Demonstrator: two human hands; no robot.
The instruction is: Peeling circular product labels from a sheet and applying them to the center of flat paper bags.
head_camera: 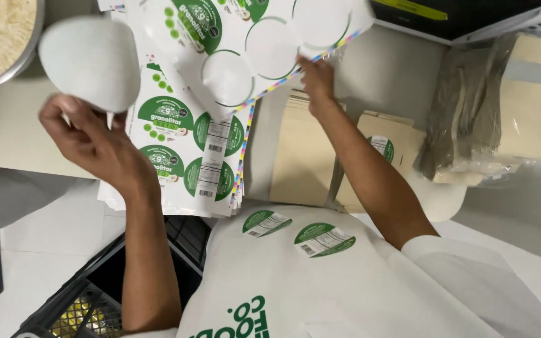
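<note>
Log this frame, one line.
left hand: holds round white label | right hand: lifts peeled label sheet | label sheet stack: on table

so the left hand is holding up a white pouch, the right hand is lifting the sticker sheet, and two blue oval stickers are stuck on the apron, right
Not quite: the two oval stickers on the apron are green with white panels, not blue, as the head view shows. The rest holds: the left hand holds up a white pouch, and the right hand lifts the sticker sheet.
</note>
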